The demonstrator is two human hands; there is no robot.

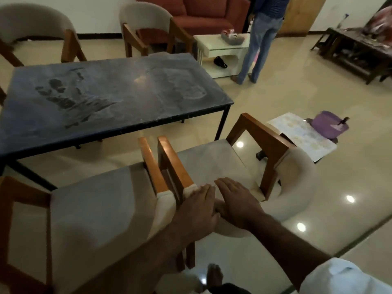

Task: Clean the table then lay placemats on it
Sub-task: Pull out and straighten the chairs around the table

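Note:
The dark blue table (118,92) stands ahead, its top dusty with smear marks and a handprint. A pale patterned placemat (303,136) lies on a low stool at the right, beside a purple bucket (329,127). My left hand (196,209) and my right hand (235,202) lie side by side with straight fingers on the back rest of a wooden chair (222,164) with a pale cushion. Neither hand holds anything.
A second chair (91,211) stands just left of the first, and two more (148,28) stand behind the table. A person in jeans (258,43) stands by a white side table (220,49). A red sofa (203,13) is at the back. A dark low table (358,52) is far right.

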